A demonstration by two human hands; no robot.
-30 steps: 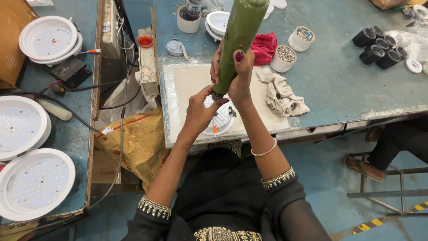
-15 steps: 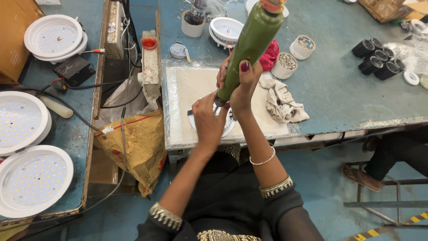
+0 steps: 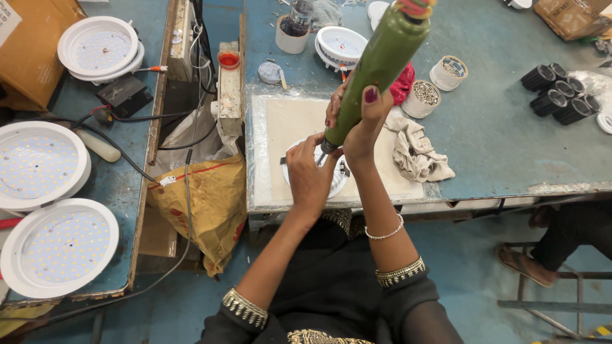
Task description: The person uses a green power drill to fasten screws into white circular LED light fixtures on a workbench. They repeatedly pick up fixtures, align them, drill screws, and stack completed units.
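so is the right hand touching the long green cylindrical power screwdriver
Touching: the head view shows the right hand wrapped around the long green cylindrical power screwdriver, fingers closed on its lower body.
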